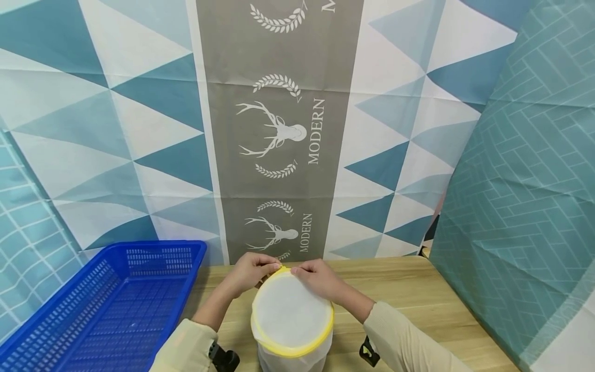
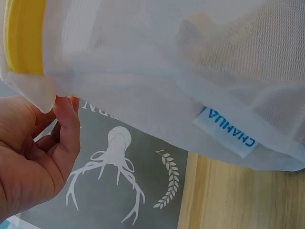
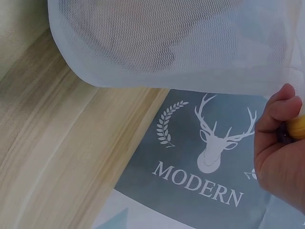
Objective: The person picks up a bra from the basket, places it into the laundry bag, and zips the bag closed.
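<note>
A white mesh laundry bag (image 1: 293, 310) stands upright at the front of the table, its round top edged by a yellow zipper band (image 1: 302, 352). At the far side of that rim, my left hand (image 1: 253, 271) pinches the edge between thumb and fingers. Just to its right my right hand (image 1: 321, 279) grips the yellow band, with curled fingers (image 3: 281, 112) around it in the right wrist view. The left wrist view shows a tag (image 2: 228, 129) with blue lettering on the bag's side. Through the mesh a darker shape shows faintly.
A blue plastic basket (image 1: 183, 305) with slotted walls sits to the left. The wood-grain table (image 1: 395, 279) reaches back to a wall covering (image 1: 279, 46) with deer and triangle prints. On the right hangs a green patterned sheet (image 1: 525, 206).
</note>
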Available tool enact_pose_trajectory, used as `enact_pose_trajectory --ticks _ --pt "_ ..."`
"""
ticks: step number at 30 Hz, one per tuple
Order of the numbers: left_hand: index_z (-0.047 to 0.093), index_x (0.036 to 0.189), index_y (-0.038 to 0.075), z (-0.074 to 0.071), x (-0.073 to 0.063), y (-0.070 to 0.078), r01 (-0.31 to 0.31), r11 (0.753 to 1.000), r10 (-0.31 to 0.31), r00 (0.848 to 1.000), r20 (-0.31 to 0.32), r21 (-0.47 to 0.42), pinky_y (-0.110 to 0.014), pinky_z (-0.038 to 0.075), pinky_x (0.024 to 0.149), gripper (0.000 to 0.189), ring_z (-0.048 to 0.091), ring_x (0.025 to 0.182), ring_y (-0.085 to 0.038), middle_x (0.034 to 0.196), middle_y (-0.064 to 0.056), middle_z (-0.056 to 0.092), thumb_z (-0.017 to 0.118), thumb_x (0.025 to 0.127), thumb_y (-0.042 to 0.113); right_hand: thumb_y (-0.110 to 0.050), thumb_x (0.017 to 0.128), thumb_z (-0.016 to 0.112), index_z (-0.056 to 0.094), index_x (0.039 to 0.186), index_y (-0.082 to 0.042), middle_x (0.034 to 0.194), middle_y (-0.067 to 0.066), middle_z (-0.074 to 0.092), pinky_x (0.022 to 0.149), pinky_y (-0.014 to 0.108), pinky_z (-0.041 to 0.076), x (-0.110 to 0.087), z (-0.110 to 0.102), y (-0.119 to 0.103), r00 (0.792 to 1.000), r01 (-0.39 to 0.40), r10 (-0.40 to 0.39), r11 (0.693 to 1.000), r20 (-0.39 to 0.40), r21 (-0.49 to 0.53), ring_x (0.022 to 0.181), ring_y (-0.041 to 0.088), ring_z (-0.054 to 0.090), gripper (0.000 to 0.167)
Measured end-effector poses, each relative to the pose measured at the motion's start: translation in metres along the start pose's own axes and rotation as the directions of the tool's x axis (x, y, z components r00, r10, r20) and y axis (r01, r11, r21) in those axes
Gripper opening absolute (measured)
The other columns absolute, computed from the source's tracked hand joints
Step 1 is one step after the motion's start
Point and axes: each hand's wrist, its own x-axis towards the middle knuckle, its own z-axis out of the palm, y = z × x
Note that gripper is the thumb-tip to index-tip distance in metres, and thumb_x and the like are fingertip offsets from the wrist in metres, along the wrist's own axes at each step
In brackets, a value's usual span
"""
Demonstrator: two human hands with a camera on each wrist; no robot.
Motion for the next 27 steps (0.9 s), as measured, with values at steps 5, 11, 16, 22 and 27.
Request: enact_pose_trajectory --ticks 5,11,16,22,27 --pt "0.068 0.109 0.0 -0.002 -0.001 0.004 -0.004 1.0 0.004 1.0 -0.011 0.018 -0.029 0.053 0.053 0.027 0.06 0.061 -0.01 0.08 -0.006 0.067 0.058 0.093 0.019 -0.033 0.097 0.05 0.066 0.104 -0.005 0.084 0.007 0.064 0.055 0.028 0.052 -0.002 -0.001 -0.002 1.0 -0.019 0.019 1.0 -0.005 0.019 0.062 0.011 0.059 0.034" --pt "0.068 0.109 0.001 -0.005 -0.003 0.01 0.015 0.999 -0.014 1.0 -0.011 0.051 -0.03 0.054 0.054 0.027 0.06 0.061 -0.011 0.084 -0.007 0.068 0.058 0.093 0.02 -0.036 0.097 0.048 0.057 0.113 -0.008 0.084 0.008 0.057 0.058 0.028 0.051 -0.007 -0.003 -0.006 1.0 -0.012 0.012 1.0 0.003 -0.007 0.066 0.014 0.056 0.033" --pt "0.069 0.109 0.004 -0.007 -0.002 0.017 0.028 0.995 -0.029 1.0 0.007 0.099 -0.029 0.053 0.053 0.026 0.059 0.059 -0.011 0.087 -0.005 0.069 0.059 0.092 0.022 -0.036 0.098 0.047 0.059 0.11 -0.009 0.083 0.006 0.058 0.056 0.029 0.051 -0.013 -0.004 -0.012 1.0 0.003 -0.003 0.998 0.005 -0.062 0.064 0.014 0.056 0.032" --pt "0.07 0.108 0.006 -0.011 -0.001 0.023 0.044 0.987 -0.053 0.997 0.051 0.156 -0.029 0.052 0.052 0.025 0.058 0.057 -0.011 0.08 -0.003 0.068 0.059 0.092 0.021 -0.038 0.098 0.047 0.058 0.112 -0.006 0.083 0.006 0.059 0.055 0.027 0.05 -0.016 -0.003 -0.015 1.0 -0.012 0.014 0.996 0.016 -0.089 0.064 0.013 0.057 0.036" --pt "0.072 0.103 0.01 -0.011 0.003 0.027 0.066 0.977 -0.083 0.994 0.078 0.201 -0.03 0.053 0.053 0.02 0.059 0.057 -0.013 0.076 -0.002 0.067 0.06 0.091 0.023 -0.037 0.098 0.047 0.061 0.109 -0.004 0.085 0.006 0.062 0.056 0.026 0.05 -0.018 -0.004 -0.019 1.0 -0.003 0.004 0.996 0.016 -0.093 0.066 0.011 0.058 0.037"
